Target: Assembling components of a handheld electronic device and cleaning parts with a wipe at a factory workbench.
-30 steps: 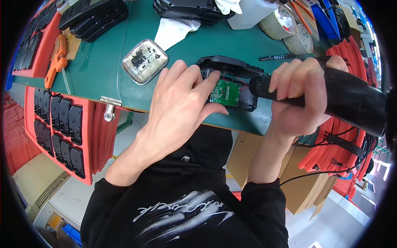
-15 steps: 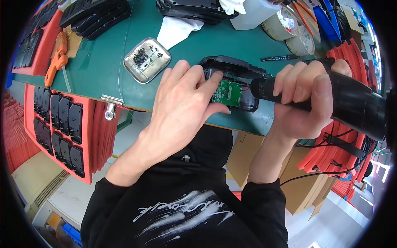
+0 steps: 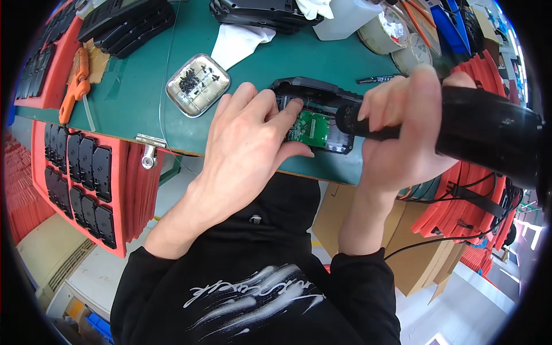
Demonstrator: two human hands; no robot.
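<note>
A black plastic housing (image 3: 340, 142) lies open near the table's front edge, a green circuit board (image 3: 311, 129) and thin red wires inside it. Its black other half (image 3: 316, 88) sits along the far side. My left hand (image 3: 244, 141) grips the housing's left end, index finger beside the board and thumb at the near edge. In my right hand (image 3: 405, 126) is a black handheld blower (image 3: 491, 126), fingers wrapped round its narrower front. Its round nozzle points left over the housing's right end, close to the board. Whether it touches anything cannot be made out.
Left of the housing stands a metal dish (image 3: 198, 85) of small black bits. A white cloth (image 3: 238, 46), marker (image 3: 376, 79), tape rolls (image 3: 384, 31) and white bottle (image 3: 348, 22) lie farther back. An orange glue gun (image 3: 79, 86) and red foam trays (image 3: 121, 184) are at left.
My right hand has moved slightly left with the blower, bringing its nozzle a little closer to the circuit board. My left hand keeps its hold. The whole view has shifted slightly.
</note>
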